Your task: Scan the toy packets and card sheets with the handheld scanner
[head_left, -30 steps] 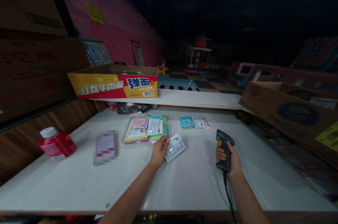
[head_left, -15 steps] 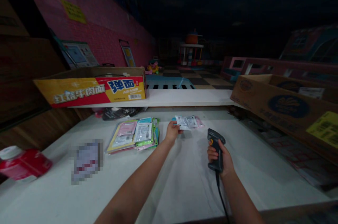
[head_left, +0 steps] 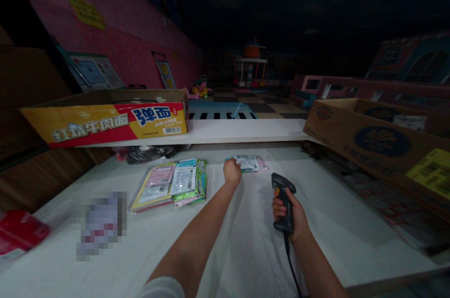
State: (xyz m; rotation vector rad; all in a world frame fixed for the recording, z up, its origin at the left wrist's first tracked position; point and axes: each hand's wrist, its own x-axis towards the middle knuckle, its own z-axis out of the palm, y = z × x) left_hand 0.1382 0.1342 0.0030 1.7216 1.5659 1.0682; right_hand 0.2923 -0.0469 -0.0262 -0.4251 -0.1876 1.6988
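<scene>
In my right hand is a black barcode scanner, held upright by its handle with my fingers wrapped round it. Its cord hangs down toward the table's near edge. My left hand is closed at the left end of a small pile of flat plastic packets, pinching the edge of the top one; its fingertips are partly hidden. Left of that hand lies a larger stack of packets in green, yellow, pink and blue, printed sides up.
A white shelf crosses the back of the white table. On it stand a red and yellow noodle carton at left and a brown carton at right. A red bottle and a blurred-out item lie at left.
My left hand has lowered the silvery packet onto the small pile. The scanner stays in my right hand. The view has shifted slightly, and the bottle's white cap has left the frame.
</scene>
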